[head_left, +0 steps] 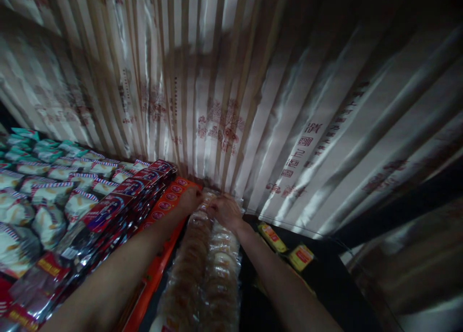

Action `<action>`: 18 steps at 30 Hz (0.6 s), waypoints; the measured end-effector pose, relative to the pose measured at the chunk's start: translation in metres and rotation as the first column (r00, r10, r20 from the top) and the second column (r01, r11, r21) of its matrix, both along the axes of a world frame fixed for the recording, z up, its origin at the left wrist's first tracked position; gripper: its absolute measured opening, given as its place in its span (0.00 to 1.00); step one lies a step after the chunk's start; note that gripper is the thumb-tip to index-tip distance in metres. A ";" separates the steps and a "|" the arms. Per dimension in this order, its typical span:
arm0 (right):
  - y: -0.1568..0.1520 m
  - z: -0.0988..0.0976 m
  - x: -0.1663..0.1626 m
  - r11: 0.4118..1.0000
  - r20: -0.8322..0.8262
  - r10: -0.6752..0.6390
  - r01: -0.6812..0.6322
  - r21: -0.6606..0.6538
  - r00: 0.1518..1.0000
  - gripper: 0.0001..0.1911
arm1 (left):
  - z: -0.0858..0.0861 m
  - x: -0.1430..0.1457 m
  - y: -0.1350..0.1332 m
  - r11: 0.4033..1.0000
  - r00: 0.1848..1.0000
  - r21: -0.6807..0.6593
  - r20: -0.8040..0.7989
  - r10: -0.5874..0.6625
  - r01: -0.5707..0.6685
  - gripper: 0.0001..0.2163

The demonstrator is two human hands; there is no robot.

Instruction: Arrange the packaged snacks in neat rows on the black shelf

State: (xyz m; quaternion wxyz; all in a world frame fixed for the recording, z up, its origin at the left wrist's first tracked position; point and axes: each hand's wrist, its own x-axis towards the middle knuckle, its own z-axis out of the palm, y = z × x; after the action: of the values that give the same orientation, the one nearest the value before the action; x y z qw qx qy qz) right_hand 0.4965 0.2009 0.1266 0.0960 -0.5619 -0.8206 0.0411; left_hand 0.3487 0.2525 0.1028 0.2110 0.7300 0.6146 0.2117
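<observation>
Two long rows of round, flat brown pastries in clear plastic packs (191,259) lie side by side, running away from me toward the wrapped wall. My left hand (191,200) is at the far left corner of these packs, its fingers curled in at the plastic. Lying over the far end of the right-hand row, my right hand (224,210) has its fingers bent and pinched on the wrapping. The fingertips of both hands are close together, and the dim light hides exactly how much film each one grips.
Left of the packs runs an orange printed strip (164,206), then stacked dark-red packets (119,197) and many white wrapped packs (50,192). Small yellow packets (301,257) lie on the dark surface at right. Pleated printed sheeting (224,81) rises behind everything.
</observation>
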 end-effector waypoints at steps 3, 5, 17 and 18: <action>-0.002 0.000 0.000 0.997 0.030 -0.065 0.064 0.031 0.997 0.13 | 0.003 -0.006 -0.003 1.000 1.000 0.001 0.008 0.012 -0.012 0.09; -0.003 -0.001 -0.001 0.994 0.041 -0.097 0.095 0.051 0.994 0.12 | 0.003 -0.010 -0.004 1.000 1.000 -0.017 0.006 -0.008 0.008 0.09; -0.011 0.002 -0.003 0.976 -0.064 -0.175 0.182 0.123 0.982 0.11 | -0.001 -0.010 -0.024 0.997 1.000 -0.079 0.015 -0.002 0.004 0.09; -0.013 0.003 -0.002 0.983 -0.066 -0.132 0.139 0.120 0.989 0.10 | -0.003 -0.009 -0.024 0.997 1.000 -0.074 0.017 0.012 -0.011 0.10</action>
State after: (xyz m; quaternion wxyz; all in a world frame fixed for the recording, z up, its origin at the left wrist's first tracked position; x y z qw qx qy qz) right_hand 0.4941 0.1875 0.1299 0.1570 -0.6081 -0.7782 -0.0006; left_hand 0.3399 0.2282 0.0999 0.2417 0.7164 0.6243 0.1965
